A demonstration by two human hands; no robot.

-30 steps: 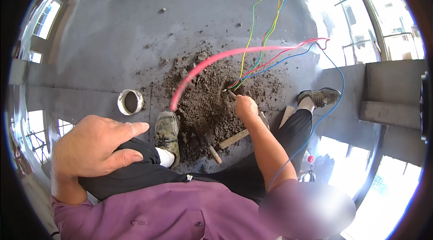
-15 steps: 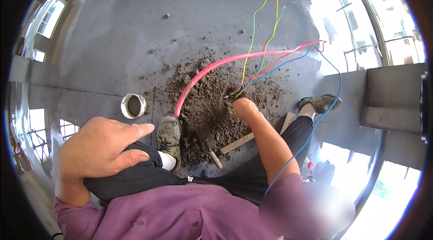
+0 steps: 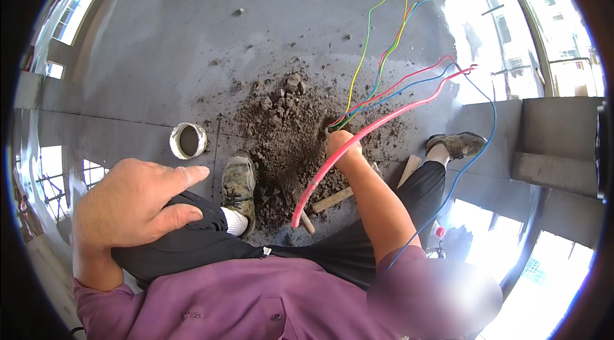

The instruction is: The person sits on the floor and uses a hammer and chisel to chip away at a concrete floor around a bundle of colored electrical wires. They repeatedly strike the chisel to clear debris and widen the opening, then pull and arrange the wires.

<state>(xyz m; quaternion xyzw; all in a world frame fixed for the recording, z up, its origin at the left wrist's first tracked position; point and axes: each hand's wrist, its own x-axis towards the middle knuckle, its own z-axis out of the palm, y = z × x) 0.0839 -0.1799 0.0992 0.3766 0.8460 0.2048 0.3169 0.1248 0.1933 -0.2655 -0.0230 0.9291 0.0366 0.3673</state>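
Observation:
My right hand (image 3: 344, 147) is closed in a fist low over a heap of broken earth and rubble (image 3: 281, 129). Thin electrical wires (image 3: 371, 98) in yellow, green, red and blue run up and away from the top of this fist; their lower ends are hidden. A red wire (image 3: 368, 130), thick-looking near its free end, passes across in front of the right wrist. The blue wire (image 3: 491, 132) loops round toward my right shoulder. My left hand (image 3: 137, 205) hovers by my left knee with index finger and thumb stretched apart, holding nothing.
A whitish round bucket (image 3: 188, 141) stands left of my left shoe (image 3: 238, 183). A tool's wooden handle (image 3: 307, 223) and a wooden bar (image 3: 334, 199) lie at the heap's near side. Another wooden piece (image 3: 408, 170) is by my right leg. Grey floor (image 3: 173, 39) surrounds the heap.
The free end of the red wire has swung right and nearer, from my left shoe to over the wooden handle. The other wires have shifted slightly right. Both hands keep nearly the same pose.

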